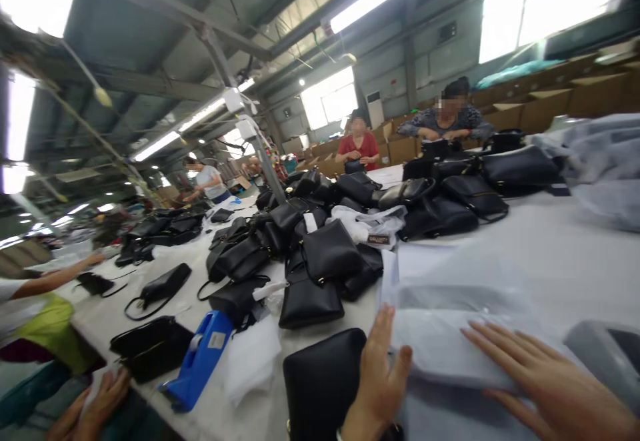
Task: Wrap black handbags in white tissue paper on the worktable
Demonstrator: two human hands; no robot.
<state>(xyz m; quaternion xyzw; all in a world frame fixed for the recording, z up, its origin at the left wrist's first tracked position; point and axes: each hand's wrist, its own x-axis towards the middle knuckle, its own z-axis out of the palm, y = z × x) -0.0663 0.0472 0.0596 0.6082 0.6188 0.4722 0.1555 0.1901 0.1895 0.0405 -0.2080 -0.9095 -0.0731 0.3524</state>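
A translucent white sheet (445, 347), folded over something flat that I cannot make out, lies at the lower right. My right hand (545, 374) rests on top of it with its fingers stretched out. At the sheet's left edge is my left hand (383, 374), fingers upright and thumb held apart. Just left of that hand, and partly behind it, lies a black leather bag (323, 381). Beyond the sheet is a clear plastic bag with a brown label (379, 239).
A blue tape dispenser (205, 361) stands left, beside folded white sheets (253, 357). Piled black handbags (330, 251) fill the middle. A grey object (597, 354) sits at the right edge. Co-workers' hands (103, 397) show lower left; other people work across the table.
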